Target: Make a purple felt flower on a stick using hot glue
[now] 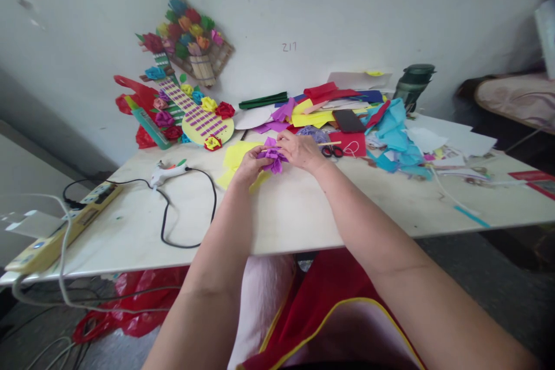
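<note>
Both hands meet over the middle of the table around a purple paper flower (274, 163). From the left side, my left hand (250, 165) pinches the flower's petals. My right hand (299, 150) is closed on its right and upper edge, with the fingertips bent over the petals. Crumpled yellow paper (232, 156) lies beneath and behind my left hand. Just beyond my right hand are a ball of greyish-purple yarn (313, 132) and black-handled scissors (332, 151) with red inside the loops. A thin wooden stick (330, 143) lies near the scissors.
A white glue gun (167, 173) with a black cable lies left, near a power strip (71, 225). A guitar-shaped craft (197, 118) with paper flowers leans at the wall. Coloured paper (312, 118), a phone (348, 121), blue crepe paper (394, 133) and a dark bottle (414, 87) stretch along the back.
</note>
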Demonstrator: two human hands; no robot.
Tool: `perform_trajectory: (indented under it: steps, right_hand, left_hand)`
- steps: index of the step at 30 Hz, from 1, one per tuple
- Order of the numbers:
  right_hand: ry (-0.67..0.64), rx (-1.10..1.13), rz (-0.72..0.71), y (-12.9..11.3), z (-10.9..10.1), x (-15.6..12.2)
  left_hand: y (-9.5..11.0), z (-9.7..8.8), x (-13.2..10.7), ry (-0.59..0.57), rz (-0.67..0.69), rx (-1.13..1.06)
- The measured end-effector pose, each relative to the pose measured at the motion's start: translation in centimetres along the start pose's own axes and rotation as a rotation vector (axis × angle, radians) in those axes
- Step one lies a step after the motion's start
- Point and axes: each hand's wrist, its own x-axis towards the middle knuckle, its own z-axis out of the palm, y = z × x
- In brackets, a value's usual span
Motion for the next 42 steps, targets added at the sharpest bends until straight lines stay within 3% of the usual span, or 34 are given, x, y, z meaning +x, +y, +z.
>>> perform_trajectory:
  steps: [14,24,42]
  right_hand:
    - [0.071,0.150,-0.033,0.6,0.6,0.1]
    - [0.066,0.148,-0.055,0.5,0.6,0.1]
    - [0.106,0.054,-0.013,1.2,0.9,0.0]
  left_hand:
    - [-0.3,-0.5,0.0,-0.062,-0.009,0.016]
    - [-0.2,-0.2,0.0,-0.020,-0.023,0.021]
    - [-0.9,-1.2,0.9,0.072,0.113,0.123]
